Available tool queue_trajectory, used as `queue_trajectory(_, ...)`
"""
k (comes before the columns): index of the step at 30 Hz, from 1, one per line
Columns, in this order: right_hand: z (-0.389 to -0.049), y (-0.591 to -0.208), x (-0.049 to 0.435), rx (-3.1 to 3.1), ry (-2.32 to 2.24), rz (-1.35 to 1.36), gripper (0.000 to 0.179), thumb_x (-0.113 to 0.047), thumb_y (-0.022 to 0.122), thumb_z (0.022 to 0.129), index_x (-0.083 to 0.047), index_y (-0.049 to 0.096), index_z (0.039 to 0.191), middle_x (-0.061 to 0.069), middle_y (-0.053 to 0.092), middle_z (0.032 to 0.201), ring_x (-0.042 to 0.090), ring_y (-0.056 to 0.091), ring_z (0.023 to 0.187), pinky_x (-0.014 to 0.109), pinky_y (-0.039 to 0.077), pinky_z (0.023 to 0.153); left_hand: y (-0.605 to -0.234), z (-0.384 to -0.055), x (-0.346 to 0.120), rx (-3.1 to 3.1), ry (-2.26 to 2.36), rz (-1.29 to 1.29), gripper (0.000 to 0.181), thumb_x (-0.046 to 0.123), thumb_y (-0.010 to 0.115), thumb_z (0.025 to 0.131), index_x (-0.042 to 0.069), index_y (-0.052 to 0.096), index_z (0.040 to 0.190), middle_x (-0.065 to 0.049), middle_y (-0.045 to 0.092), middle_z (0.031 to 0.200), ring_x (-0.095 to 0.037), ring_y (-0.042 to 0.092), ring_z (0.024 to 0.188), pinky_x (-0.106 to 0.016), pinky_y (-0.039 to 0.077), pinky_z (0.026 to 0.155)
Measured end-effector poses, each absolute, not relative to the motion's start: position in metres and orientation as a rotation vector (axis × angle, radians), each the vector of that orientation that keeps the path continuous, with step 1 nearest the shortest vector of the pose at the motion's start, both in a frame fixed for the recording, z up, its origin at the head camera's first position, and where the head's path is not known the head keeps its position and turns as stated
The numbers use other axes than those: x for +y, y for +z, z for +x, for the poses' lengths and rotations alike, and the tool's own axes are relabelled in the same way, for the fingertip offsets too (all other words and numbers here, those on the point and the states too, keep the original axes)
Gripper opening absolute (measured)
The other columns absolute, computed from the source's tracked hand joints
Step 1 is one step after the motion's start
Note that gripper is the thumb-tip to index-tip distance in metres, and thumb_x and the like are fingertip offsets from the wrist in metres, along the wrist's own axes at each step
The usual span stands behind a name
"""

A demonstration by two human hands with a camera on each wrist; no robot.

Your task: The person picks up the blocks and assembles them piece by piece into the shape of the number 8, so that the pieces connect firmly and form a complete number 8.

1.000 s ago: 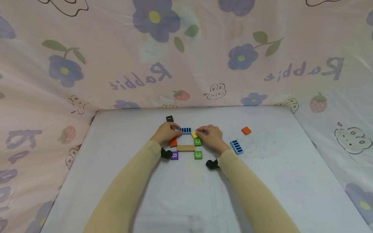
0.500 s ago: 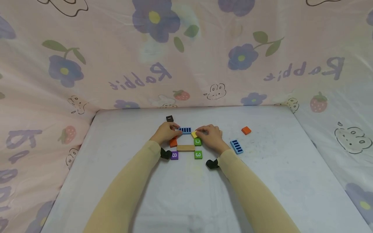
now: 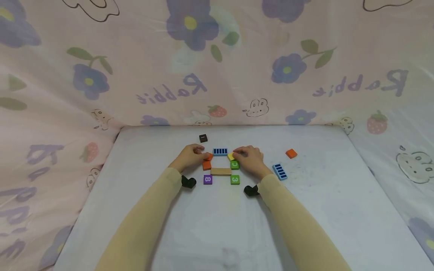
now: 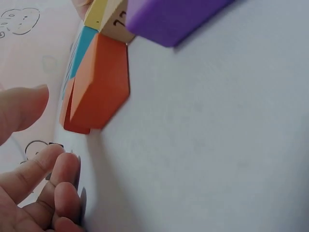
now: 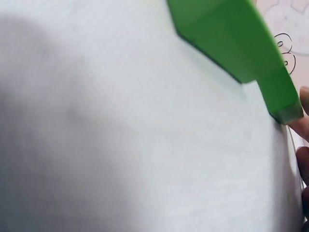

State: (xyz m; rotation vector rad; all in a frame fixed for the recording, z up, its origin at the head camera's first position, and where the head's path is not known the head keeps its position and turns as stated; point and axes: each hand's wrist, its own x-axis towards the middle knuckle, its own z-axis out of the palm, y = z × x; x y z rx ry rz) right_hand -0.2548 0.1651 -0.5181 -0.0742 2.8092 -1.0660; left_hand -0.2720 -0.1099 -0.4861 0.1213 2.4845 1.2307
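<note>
My left hand (image 3: pixel 192 156) is beside two orange blocks (image 4: pixel 101 82), its thumb and fingers apart with nothing between them in the left wrist view. With the fingertips of my right hand (image 3: pixel 250 157) I pinch a small yellow block (image 3: pixel 231 156) at the ring's upper right corner. Between the hands lies a light blue block with dark bars (image 3: pixel 220 152). A green block marked C (image 3: pixel 234 165) sits just below the yellow one, and a plain wooden block (image 3: pixel 221 172) spans the lower side. My right fingers hide part of the yellow block.
A purple block marked 8 (image 3: pixel 208 179) and a green block marked 3 (image 3: pixel 235 180) lie at the near corners. Farther out are a dark brown block (image 3: pixel 203 138), another barred blue block (image 3: pixel 279 171) and a loose orange block (image 3: pixel 291 153). Patterned fabric (image 3: pixel 230 90) rises behind the white table (image 3: pixel 223 226).
My left hand has drawn back a little to the left, leaving the orange blocks and the barred blue block more exposed. My right hand stays at the yellow block. The head view has shifted slightly.
</note>
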Motion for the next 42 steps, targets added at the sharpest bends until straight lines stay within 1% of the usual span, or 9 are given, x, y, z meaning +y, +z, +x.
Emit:
queue_trajectory(6,-0.255,-0.521,0.169,2.807,-1.079,-0.071,0.038,-0.057,0.055,0.092,-0.031,0.066,0.117,0.0,0.051,0.128,0.026,0.034,0.117,0.049,0.019,0.098,-0.49,-0.272,-0.113,2.469,1.232,0.106,0.051,0.046,0.07,0.086,0.016,0.059,0.126,-0.004,0.058,0.109,-0.023,0.052,0.101,-0.042,0.041,0.092)
queue_trajectory(12,-0.254,-0.518,0.166,2.801,-1.095,-0.088,0.037,-0.056,0.055,0.092,-0.031,0.066,0.116,0.0,0.051,0.128,0.026,0.034,0.119,0.05,0.018,0.099,-0.488,-0.273,-0.116,2.476,1.254,0.127,0.049,0.041,0.07,0.087,0.015,0.058,0.127,-0.005,0.059,0.109,-0.023,0.053,0.102,-0.041,0.042,0.093)
queue_trajectory(17,-0.254,-0.517,0.168,2.799,-1.12,-0.085,0.035,-0.055,0.056,0.092,-0.031,0.067,0.115,0.0,0.052,0.128,0.027,0.033,0.121,0.052,0.016,0.1,-0.481,-0.291,-0.116,2.543,1.339,0.145,0.044,0.03,0.07,0.09,0.01,0.058,0.127,-0.008,0.059,0.108,-0.025,0.054,0.097,-0.039,0.045,0.087)
queue_trajectory(21,-0.254,-0.519,0.168,2.806,-1.112,-0.073,0.033,-0.054,0.057,0.092,-0.033,0.068,0.114,-0.002,0.053,0.126,0.026,0.034,0.12,0.051,0.017,0.099,-0.475,-0.307,-0.115,2.552,1.38,0.122,0.047,0.025,0.07,0.09,0.008,0.054,0.13,-0.011,0.057,0.111,-0.028,0.053,0.095,-0.04,0.047,0.083)
queue_trajectory(26,-0.255,-0.521,0.167,2.811,-1.099,-0.081,0.034,-0.056,0.056,0.091,-0.033,0.068,0.115,-0.003,0.054,0.125,0.024,0.035,0.118,0.049,0.019,0.097,-0.477,-0.321,-0.114,2.588,1.308,0.125,0.05,0.024,0.069,0.09,0.009,0.052,0.135,-0.013,0.055,0.115,-0.029,0.052,0.099,-0.042,0.043,0.089)
queue_trajectory(31,-0.254,-0.518,0.163,2.808,-1.099,-0.088,0.036,-0.056,0.056,0.092,-0.032,0.067,0.116,-0.003,0.053,0.124,0.023,0.035,0.116,0.047,0.02,0.096,-0.483,-0.325,-0.117,2.611,1.262,0.128,0.05,0.023,0.067,0.09,0.009,0.051,0.135,-0.015,0.054,0.114,-0.028,0.049,0.1,-0.043,0.04,0.091)
queue_trajectory(35,-0.248,-0.515,0.166,2.772,-1.133,-0.082,0.04,-0.054,0.057,0.092,-0.027,0.063,0.121,-0.002,0.052,0.127,0.024,0.036,0.123,0.048,0.02,0.103,-0.486,-0.324,-0.118,2.61,1.225,0.119,0.049,0.022,0.066,0.091,0.009,0.05,0.136,-0.015,0.054,0.115,-0.028,0.049,0.102,-0.044,0.039,0.095)
queue_trajectory(39,-0.235,-0.515,0.176,2.707,-1.182,-0.07,0.045,-0.056,0.057,0.091,-0.026,0.059,0.125,-0.001,0.051,0.131,0.024,0.038,0.128,0.048,0.025,0.107,-0.487,-0.326,-0.116,2.611,1.203,0.103,0.048,0.024,0.065,0.092,0.01,0.051,0.136,-0.014,0.055,0.115,-0.029,0.05,0.103,-0.045,0.038,0.097)
queue_trajectory(42,-0.223,-0.511,0.184,2.616,-1.235,-0.08,0.045,-0.056,0.061,0.089,-0.027,0.058,0.122,-0.003,0.051,0.128,0.022,0.041,0.124,0.046,0.031,0.105,-0.488,-0.329,-0.113,2.623,1.192,0.094,0.047,0.025,0.065,0.092,0.01,0.052,0.134,-0.013,0.055,0.114,-0.029,0.05,0.103,-0.046,0.039,0.096)
